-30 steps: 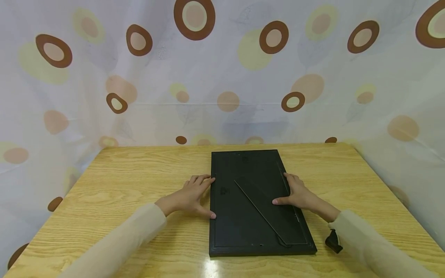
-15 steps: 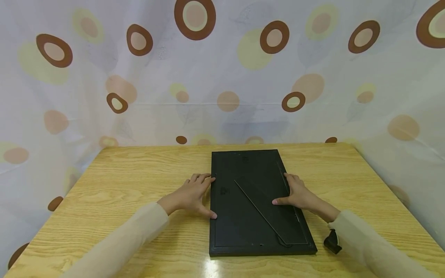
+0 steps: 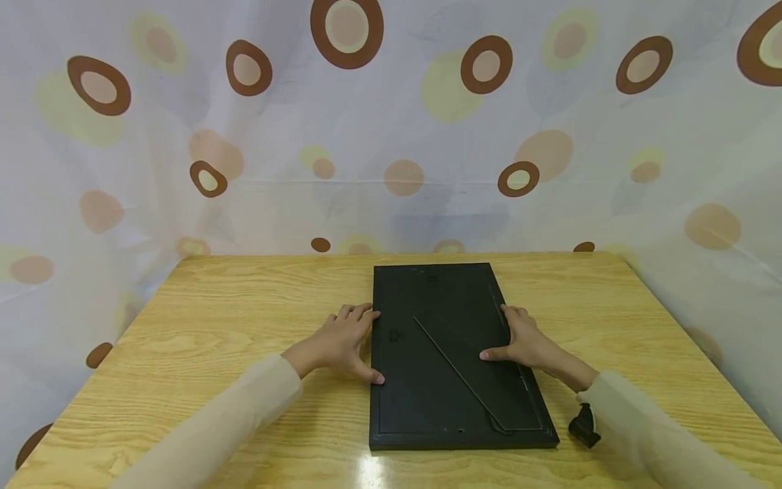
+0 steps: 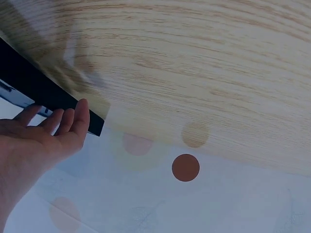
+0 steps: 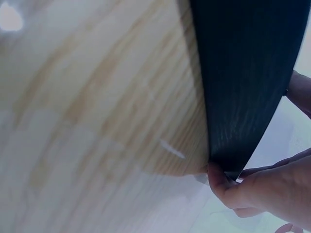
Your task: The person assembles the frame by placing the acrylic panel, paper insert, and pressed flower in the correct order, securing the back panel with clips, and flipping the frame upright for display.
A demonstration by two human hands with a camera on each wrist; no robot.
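A black picture frame (image 3: 421,401) lies back side up on the wooden table, its long sides running away from me. Its easel leg (image 3: 470,367) slants across the back. At the left edge is my left hand (image 3: 339,343), fingers spread and thumb tip just over the rim; in the left wrist view, those fingers rest along the frame's dark side (image 4: 43,82). My right hand (image 3: 525,339) grips the right edge, with the thumb on the easel leg and the fingers down the outer side. In the right wrist view, fingertips (image 5: 218,182) curl at the frame's lower edge.
The light wooden table (image 3: 256,292) extends on both sides of the frame. A white curtain (image 3: 275,136) with brown and beige ovals hangs behind and beside it. A small black device (image 3: 584,426) hangs at the right cuff.
My left thumb has slid slightly further over the frame's rim. The head view has shifted a little. My right hand keeps its place on the frame.
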